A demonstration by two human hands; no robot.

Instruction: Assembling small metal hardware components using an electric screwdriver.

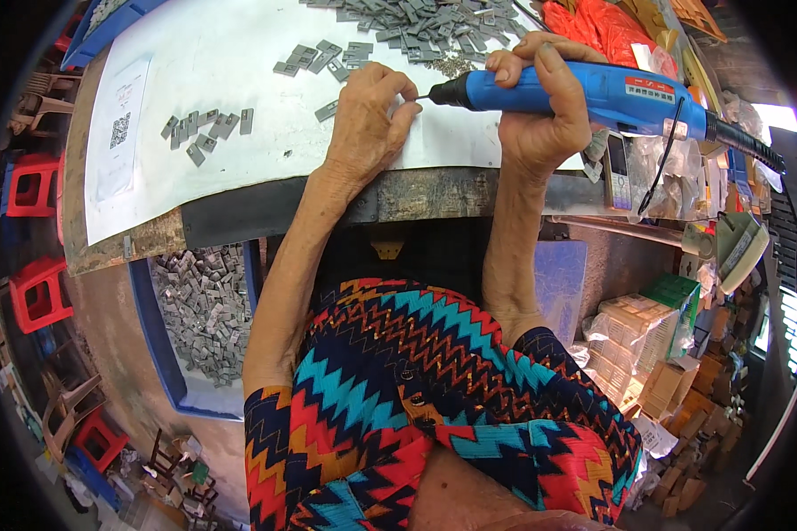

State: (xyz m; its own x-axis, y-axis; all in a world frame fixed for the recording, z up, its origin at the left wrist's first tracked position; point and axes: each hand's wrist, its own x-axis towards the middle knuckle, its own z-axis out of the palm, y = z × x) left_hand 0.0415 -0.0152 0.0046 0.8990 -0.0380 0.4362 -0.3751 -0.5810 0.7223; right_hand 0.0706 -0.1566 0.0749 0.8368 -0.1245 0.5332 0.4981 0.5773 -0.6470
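Observation:
My right hand (547,115) is wrapped around a blue electric screwdriver (607,93) with a black nose, held level over the white-covered table (274,173). Its thin bit points left and reaches the fingertips of my left hand (367,119). Thumb and forefinger of that hand are drawn together at the bit; whatever lies between them is hidden. A flat grey plastic piece (327,111) sits just left of the left hand. Beyond the hands lie a small group of similar pieces (303,57) and a large heap of them (416,22). Small screws (452,66) are scattered beside the heap.
More grey pieces (207,126) lie at the table's left, near a printed sheet (122,124). A blue bin (161,354) full of grey parts stands below the table edge. Red plastic bags (598,31) and a mobile phone (618,168) are at the right.

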